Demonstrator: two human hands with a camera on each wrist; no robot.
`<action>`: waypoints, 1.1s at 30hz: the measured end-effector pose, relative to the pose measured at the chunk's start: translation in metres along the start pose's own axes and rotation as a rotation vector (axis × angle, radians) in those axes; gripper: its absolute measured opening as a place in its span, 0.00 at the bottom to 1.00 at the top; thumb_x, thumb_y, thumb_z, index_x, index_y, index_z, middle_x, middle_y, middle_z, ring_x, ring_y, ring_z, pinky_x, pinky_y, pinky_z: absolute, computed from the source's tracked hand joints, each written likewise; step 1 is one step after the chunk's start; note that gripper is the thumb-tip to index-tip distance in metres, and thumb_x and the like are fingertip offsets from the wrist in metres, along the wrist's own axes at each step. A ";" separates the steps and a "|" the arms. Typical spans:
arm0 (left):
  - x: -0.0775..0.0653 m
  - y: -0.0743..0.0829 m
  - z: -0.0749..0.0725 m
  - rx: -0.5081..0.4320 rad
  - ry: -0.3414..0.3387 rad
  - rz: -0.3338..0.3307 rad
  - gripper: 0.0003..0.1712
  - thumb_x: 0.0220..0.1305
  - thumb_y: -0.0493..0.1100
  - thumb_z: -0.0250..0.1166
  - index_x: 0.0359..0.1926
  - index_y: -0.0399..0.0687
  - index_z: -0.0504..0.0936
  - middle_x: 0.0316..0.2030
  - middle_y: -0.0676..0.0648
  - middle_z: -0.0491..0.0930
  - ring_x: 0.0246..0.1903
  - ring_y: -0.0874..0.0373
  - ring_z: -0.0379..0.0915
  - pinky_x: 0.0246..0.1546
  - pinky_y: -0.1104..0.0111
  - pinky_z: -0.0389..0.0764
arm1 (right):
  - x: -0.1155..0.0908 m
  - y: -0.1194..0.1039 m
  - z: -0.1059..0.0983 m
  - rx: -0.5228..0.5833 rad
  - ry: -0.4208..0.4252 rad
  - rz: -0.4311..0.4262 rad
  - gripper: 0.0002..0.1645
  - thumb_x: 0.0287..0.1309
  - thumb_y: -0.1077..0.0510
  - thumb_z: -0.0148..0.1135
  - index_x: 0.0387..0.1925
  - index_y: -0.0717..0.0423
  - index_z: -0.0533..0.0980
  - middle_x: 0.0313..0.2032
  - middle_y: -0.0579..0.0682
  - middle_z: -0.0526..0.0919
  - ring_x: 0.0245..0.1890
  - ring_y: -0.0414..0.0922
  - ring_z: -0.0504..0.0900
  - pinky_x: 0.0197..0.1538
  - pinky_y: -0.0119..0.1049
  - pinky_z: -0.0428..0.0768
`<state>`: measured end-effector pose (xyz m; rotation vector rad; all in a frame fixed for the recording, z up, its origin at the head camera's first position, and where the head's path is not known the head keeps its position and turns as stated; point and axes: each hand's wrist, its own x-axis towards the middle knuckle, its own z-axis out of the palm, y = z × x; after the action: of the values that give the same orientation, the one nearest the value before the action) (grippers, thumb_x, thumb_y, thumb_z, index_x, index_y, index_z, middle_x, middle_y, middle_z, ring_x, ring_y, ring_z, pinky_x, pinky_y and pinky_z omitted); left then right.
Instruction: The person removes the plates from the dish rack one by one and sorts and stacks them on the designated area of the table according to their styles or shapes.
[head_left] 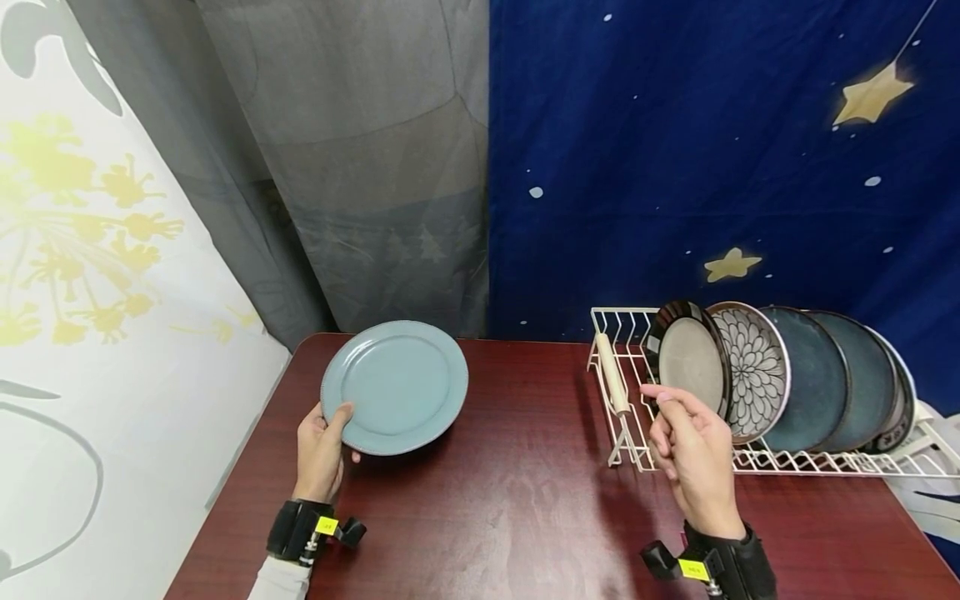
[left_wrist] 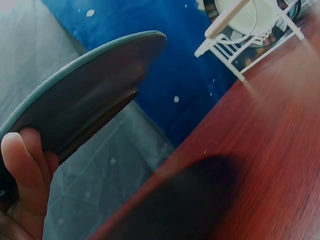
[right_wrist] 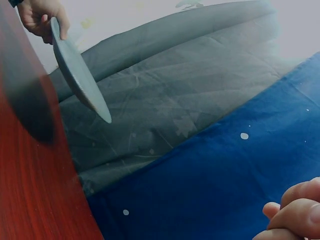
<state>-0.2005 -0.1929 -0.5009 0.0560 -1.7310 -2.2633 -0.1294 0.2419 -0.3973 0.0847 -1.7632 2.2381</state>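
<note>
A light blue-grey plate (head_left: 405, 387) is raised over the left part of the table, face tilted up toward the head camera. My left hand (head_left: 321, 454) grips it by its near left edge, thumb on top of the rim and fingers beneath. From the left wrist, the plate's dark underside (left_wrist: 95, 82) and foot ring show. My right hand (head_left: 693, 462) hovers in front of the white dish rack (head_left: 613, 375), its index finger extended leftward and the other fingers loosely curled, holding nothing. Only its fingers (right_wrist: 297, 212) appear in the right wrist view's lower corner.
Upright in the rack stand a dark-rimmed beige plate (head_left: 692, 367), a flower-patterned dish (head_left: 750, 371) and several others, including a dark blue plate (head_left: 806, 387). Grey cloth (head_left: 382, 167) and blue starry cloth (head_left: 675, 167) hang behind the reddish-brown table (head_left: 487, 517).
</note>
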 end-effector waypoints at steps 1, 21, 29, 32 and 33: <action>0.001 -0.001 -0.002 0.003 0.004 -0.002 0.17 0.62 0.40 0.60 0.45 0.29 0.71 0.19 0.42 0.76 0.09 0.54 0.71 0.00 0.61 0.65 | 0.000 0.000 0.000 0.003 0.000 -0.002 0.21 0.66 0.61 0.48 0.51 0.78 0.66 0.09 0.46 0.64 0.03 0.37 0.57 0.03 0.37 0.46; 0.006 -0.016 -0.026 -0.004 -0.045 -0.064 0.25 0.66 0.42 0.55 0.56 0.26 0.63 0.30 0.40 0.79 0.15 0.56 0.75 0.10 0.64 0.73 | 0.000 -0.006 -0.006 -0.021 0.063 -0.019 0.21 0.65 0.60 0.50 0.51 0.76 0.67 0.09 0.47 0.63 0.03 0.37 0.56 0.05 0.39 0.44; 0.006 -0.020 -0.027 0.009 -0.014 -0.105 0.23 0.68 0.42 0.53 0.57 0.29 0.63 0.36 0.38 0.78 0.19 0.56 0.76 0.12 0.64 0.75 | 0.000 -0.007 -0.007 0.006 0.048 -0.059 0.20 0.66 0.63 0.47 0.49 0.80 0.66 0.09 0.47 0.64 0.03 0.39 0.56 0.04 0.39 0.43; 0.006 -0.021 -0.028 0.027 -0.016 -0.114 0.24 0.68 0.42 0.52 0.58 0.29 0.63 0.37 0.37 0.77 0.19 0.56 0.77 0.13 0.63 0.75 | -0.001 -0.008 -0.007 -0.020 0.075 -0.051 0.20 0.66 0.62 0.48 0.49 0.79 0.67 0.09 0.48 0.63 0.02 0.38 0.55 0.04 0.39 0.44; 0.007 -0.021 -0.028 0.032 -0.017 -0.117 0.24 0.68 0.43 0.52 0.58 0.29 0.62 0.38 0.37 0.76 0.20 0.56 0.77 0.13 0.63 0.76 | -0.001 -0.008 -0.007 -0.029 0.082 -0.048 0.20 0.66 0.61 0.49 0.49 0.78 0.67 0.08 0.48 0.63 0.02 0.38 0.55 0.04 0.39 0.45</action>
<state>-0.2054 -0.2160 -0.5279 0.1494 -1.8166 -2.3246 -0.1255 0.2498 -0.3917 0.0278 -1.7320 2.1502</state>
